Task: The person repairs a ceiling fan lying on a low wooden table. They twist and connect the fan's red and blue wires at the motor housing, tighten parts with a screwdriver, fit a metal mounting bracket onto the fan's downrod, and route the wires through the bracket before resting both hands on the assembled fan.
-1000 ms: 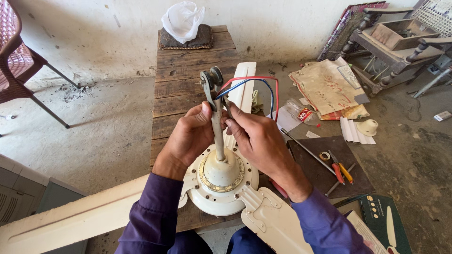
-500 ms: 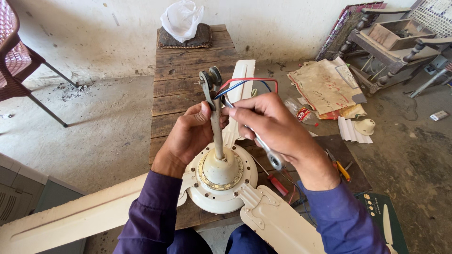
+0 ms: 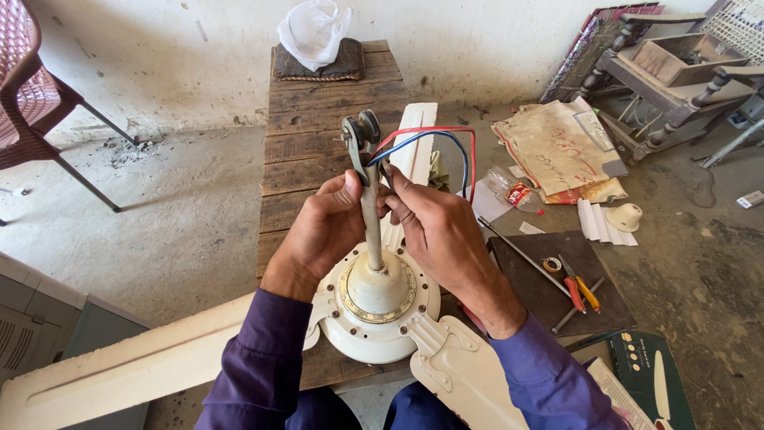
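A cream ceiling fan motor (image 3: 374, 310) stands on a wooden bench (image 3: 306, 119), with its metal down rod (image 3: 372, 235) pointing up. My left hand (image 3: 322, 231) is wrapped around the rod from the left. My right hand (image 3: 438, 235) closes on the rod from the right, its fingertips where the red and blue wires (image 3: 446, 131) come out and loop to the right. A shackle with a small pulley (image 3: 360, 130) tops the rod. Cream blades reach toward the lower left (image 3: 127, 366), the lower right (image 3: 465, 374) and the far side (image 3: 415, 147).
To the right, a dark board (image 3: 541, 314) on the floor carries pliers (image 3: 579, 291), a metal rod and a tape roll. Papers (image 3: 557, 143), a green box (image 3: 645, 366) and wooden furniture (image 3: 668, 64) lie further right. A white bag (image 3: 314, 28) sits at the bench's far end, and a chair (image 3: 32, 103) stands at the left.
Half a second ago my right hand was off the rod, holding a spanner to the right. It is now back on the rod and the spanner is out of sight. My left hand stayed put.
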